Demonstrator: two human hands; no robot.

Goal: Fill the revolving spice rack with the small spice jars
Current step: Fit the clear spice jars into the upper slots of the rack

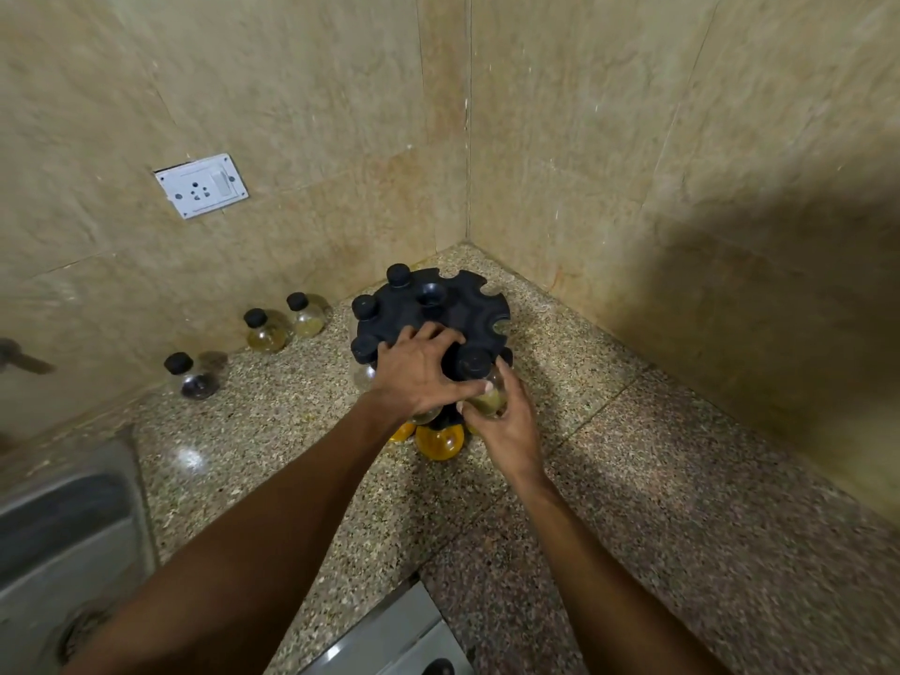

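The black revolving spice rack [450,304] stands in the counter's corner, with black-capped jars in its left notches and empty notches at the right. My left hand [419,370] lies flat on the rack's top, fingers spread. My right hand [506,431] grips a small glass jar with greenish spice [487,389] at the rack's near edge, its black cap level with the top. Yellow-filled jars [438,443] sit in the lower tier. Three loose jars stand by the left wall: one with dark spice [192,377], one yellowish [265,331], one pale [307,315].
The speckled granite counter [682,479] is bounded by beige tiled walls on the left and right. A steel sink [63,538] lies at the lower left. A white wall socket [201,186] sits above the loose jars. A metal edge [394,630] shows at the bottom.
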